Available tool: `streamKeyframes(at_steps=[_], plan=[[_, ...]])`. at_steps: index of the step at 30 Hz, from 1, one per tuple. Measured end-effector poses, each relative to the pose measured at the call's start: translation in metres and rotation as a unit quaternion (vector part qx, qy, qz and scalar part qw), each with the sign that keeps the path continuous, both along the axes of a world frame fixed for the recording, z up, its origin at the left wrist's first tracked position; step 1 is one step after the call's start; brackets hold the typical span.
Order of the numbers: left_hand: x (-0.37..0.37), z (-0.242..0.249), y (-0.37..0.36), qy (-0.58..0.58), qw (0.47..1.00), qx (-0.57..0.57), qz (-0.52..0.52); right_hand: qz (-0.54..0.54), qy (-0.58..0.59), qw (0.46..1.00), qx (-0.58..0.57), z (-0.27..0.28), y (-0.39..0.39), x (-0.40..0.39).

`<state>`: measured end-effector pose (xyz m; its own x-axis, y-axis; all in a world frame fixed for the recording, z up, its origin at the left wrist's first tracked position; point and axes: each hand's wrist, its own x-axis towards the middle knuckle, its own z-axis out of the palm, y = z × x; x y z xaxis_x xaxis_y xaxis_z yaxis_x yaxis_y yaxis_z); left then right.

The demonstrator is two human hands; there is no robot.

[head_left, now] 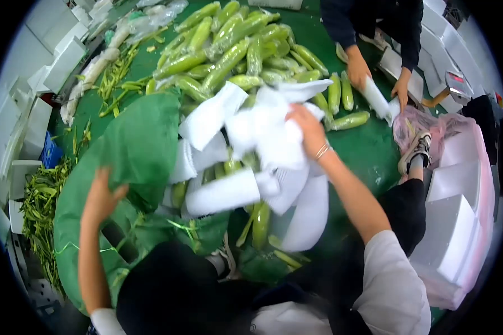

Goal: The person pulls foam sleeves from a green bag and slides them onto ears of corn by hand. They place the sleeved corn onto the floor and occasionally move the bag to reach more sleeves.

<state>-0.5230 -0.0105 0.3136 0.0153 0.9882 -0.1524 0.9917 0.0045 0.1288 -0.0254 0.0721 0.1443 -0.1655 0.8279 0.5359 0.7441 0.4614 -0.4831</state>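
My left hand (101, 198), slightly blurred, has its thumb and fingers apart beside a green mesh sack (142, 139). Over the middle of the pile, my right hand (311, 131) has its fingers curled on white foam sleeves (265, 125), which are partly blurred. One rolled foam sleeve (222, 194) lies nearer to me, across the sack's mouth. Long green vegetables (223, 64) wrapped in clear film are heaped beyond, and a few show between the sleeves. A single wrapped vegetable (261, 225) points toward me below the sleeves.
Across from me, a co-worker's hands (369, 75) hold a white foam sleeve (376, 97). White foam boxes (444, 234) in pink plastic stand at the right. Leafy trimmings (44, 218) are piled at the left, near a blue crate (51, 151). Green sheeting (363, 151) covers the floor.
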Motion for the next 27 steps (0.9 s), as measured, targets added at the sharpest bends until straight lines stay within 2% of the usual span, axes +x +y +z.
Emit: streamKeyframes(at_steps=[1, 3, 4, 6, 7, 8, 9, 10, 12, 13, 15, 16, 18, 20, 21, 22, 23, 24, 25, 26, 27], plan=[[0.034, 0.02, 0.015, -0.052, 0.997, 0.015, -0.047, 0.03, 0.012, 0.999, 0.005, -0.025, 0.018, 0.028], [0.098, 0.032, 0.028, -0.067, 0.988, -0.032, -0.136, 0.031, 0.098, 0.994, -0.037, -0.02, 0.013, 0.054], [0.124, 0.023, 0.03, -0.055, 0.975, -0.099, -0.193, 0.026, 0.09, 0.996, 0.013, -0.026, 0.016, 0.071], [0.163, -0.023, 0.028, -0.018, 0.935, -0.209, -0.288, 0.022, 0.339, 0.937, -0.08, -0.038, 0.011, 0.093], [0.178, -0.056, 0.023, 0.005, 0.913, -0.249, -0.323, -0.036, 0.301, 0.946, -0.117, -0.02, 0.01, 0.106], [0.195, -0.086, 0.017, 0.079, 0.91, -0.28, -0.296, -0.094, 0.262, 0.948, -0.152, 0.0, 0.011, 0.119], [0.212, -0.106, 0.007, 0.136, 0.922, -0.239, -0.272, -0.166, 0.222, 0.955, -0.108, 0.004, 0.014, 0.126], [0.214, -0.138, 0.005, 0.141, 0.92, -0.239, -0.277, -0.111, 0.215, 0.955, -0.171, 0.012, 0.023, 0.138], [0.224, -0.196, 0.014, 0.011, 0.978, -0.138, -0.156, -0.176, 0.039, 0.976, -0.125, 0.031, 0.024, 0.14], [0.234, -0.193, 0.018, -0.034, 0.981, -0.077, -0.174, -0.181, 0.039, 0.974, -0.128, 0.041, 0.018, 0.134], [0.264, -0.168, 0.025, -0.119, 0.978, 0.01, -0.173, -0.082, -0.135, 0.983, -0.096, 0.055, -0.013, 0.107], [0.284, -0.147, 0.043, -0.157, 0.974, 0.046, -0.16, -0.086, -0.161, 0.976, -0.123, 0.067, -0.037, 0.088], [0.307, -0.114, 0.091, -0.218, 0.967, 0.076, -0.113, -0.05, -0.046, 0.996, -0.058, 0.058, -0.069, 0.078], [0.319, -0.1, 0.141, -0.296, 0.944, 0.112, -0.093, -0.096, 0.101, 0.967, -0.213, 0.029, -0.109, 0.08], [0.323, -0.102, 0.153, -0.299, 0.943, 0.109, -0.096, -0.123, 0.026, 0.957, -0.26, 0.001, -0.13, 0.088], [0.329, -0.102, 0.164, -0.267, 0.926, 0.243, -0.113, -0.149, -0.05, 0.941, -0.301, -0.026, -0.148, 0.095], [0.334, -0.103, 0.17, -0.231, 0.889, 0.374, -0.124, -0.127, -0.079, 0.922, -0.356, -0.046, -0.166, 0.096], [0.339, -0.097, 0.159, -0.235, 0.888, 0.375, -0.124, -0.105, -0.105, 0.9, -0.411, -0.063, -0.18, 0.096], [0.343, -0.089, 0.133, -0.264, 0.864, 0.386, -0.188, -0.106, -0.106, 0.899, -0.412, -0.084, -0.189, 0.09], [0.343, -0.088, 0.101, -0.289, 0.837, 0.391, -0.249, -0.131, -0.04, 0.906, -0.4, -0.106, -0.198, 0.078], [0.338, -0.096, 0.071, -0.264, 0.91, 0.21, -0.24, -0.154, 0.028, 0.908, -0.388, -0.118, -0.205, 0.067]])
